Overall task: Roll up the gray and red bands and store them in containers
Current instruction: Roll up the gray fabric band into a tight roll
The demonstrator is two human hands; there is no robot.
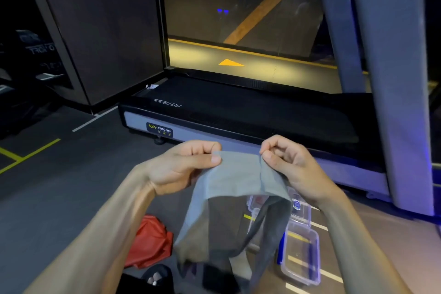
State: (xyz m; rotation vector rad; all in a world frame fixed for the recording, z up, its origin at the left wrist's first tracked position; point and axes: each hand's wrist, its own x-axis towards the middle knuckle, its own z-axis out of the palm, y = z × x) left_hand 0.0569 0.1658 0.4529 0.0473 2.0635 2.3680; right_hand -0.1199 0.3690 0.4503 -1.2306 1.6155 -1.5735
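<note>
Gray band (235,175) held up at chest height in front of a treadmill (250,112), its top edge stretched flat between two bare hands. Left hand (183,164) pinching the band's left corner, thumb pressed on top and fingers curled beneath, grip closed on the fabric. Right hand (290,164) pinching the right corner the same way, fingertips bunched tight on the fold, grip likewise closed on the band. Rest of the gray band hanging down as an open loop between the forearms, lighter on the outer face, darker inside, its lower end blurred near the floor. Red band (152,242) lying crumpled on the floor (62,188), below the left forearm and just left of the hanging gray loop, apart from both hands. Clear plastic containers (301,252) set on the floor to the right of the loop, under the right forearm, partly hidden behind the gray fabric; one with a blue edge, another farther back bearing a blue label. Dark shoe (157,277) at the bottom edge near the red band. Yellow and white lines marked across the dark gym floor, treadmill deck labelled with a brand plate facing the camera
</note>
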